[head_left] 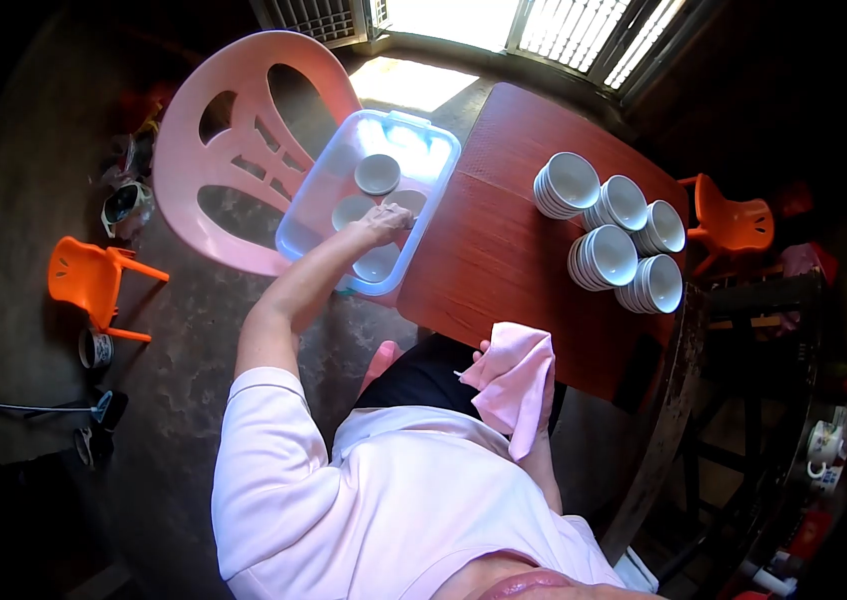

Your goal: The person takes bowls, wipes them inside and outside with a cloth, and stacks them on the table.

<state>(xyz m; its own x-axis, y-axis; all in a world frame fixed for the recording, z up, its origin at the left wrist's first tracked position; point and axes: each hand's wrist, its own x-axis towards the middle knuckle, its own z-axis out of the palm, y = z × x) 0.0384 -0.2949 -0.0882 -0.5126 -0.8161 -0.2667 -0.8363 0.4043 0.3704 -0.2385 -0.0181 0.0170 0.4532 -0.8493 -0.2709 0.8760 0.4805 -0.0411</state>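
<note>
Table with bowl stacks stood by a clear tub of loose bowls. A pink cloth was held in the right hand. The left hand reached one bowl inside, grip unclear, maybe to get it; lifting would need a good pinch.

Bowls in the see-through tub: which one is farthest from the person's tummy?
The far bowl, beyond the left hand; the tub's other bowls sit lower in the picture, closer to the shirt.
</note>
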